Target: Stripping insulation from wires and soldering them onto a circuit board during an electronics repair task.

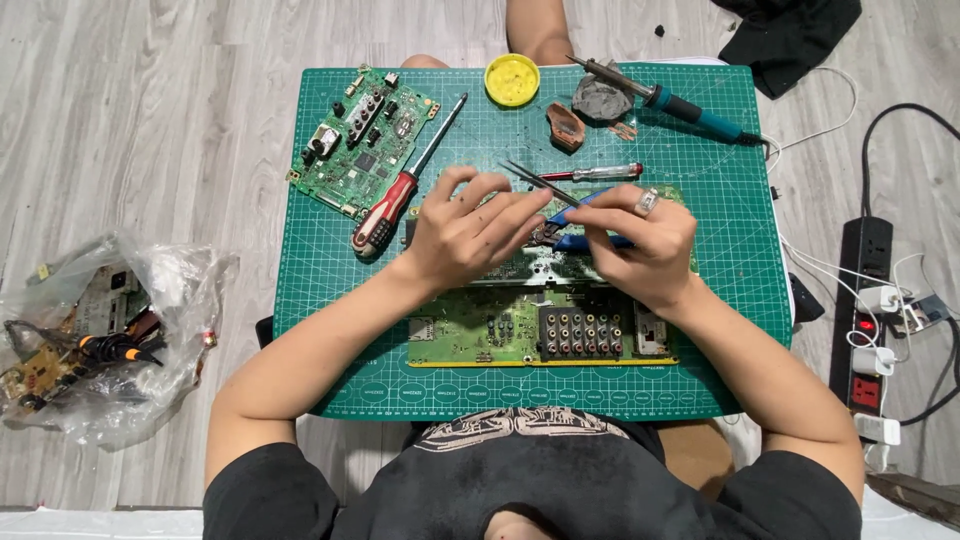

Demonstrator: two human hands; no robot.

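Circuit board [500, 325] beneath both hands

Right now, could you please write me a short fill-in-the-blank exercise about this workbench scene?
1. Both hands work over the large circuit board, which lies on a green cutting ____.
2. The screwdriver beside the left hand has a red and ____ handle.
3. The right hand wears a ____ on one finger.
4. The small round tin is ____.

Missing words: mat; black; ring; yellow
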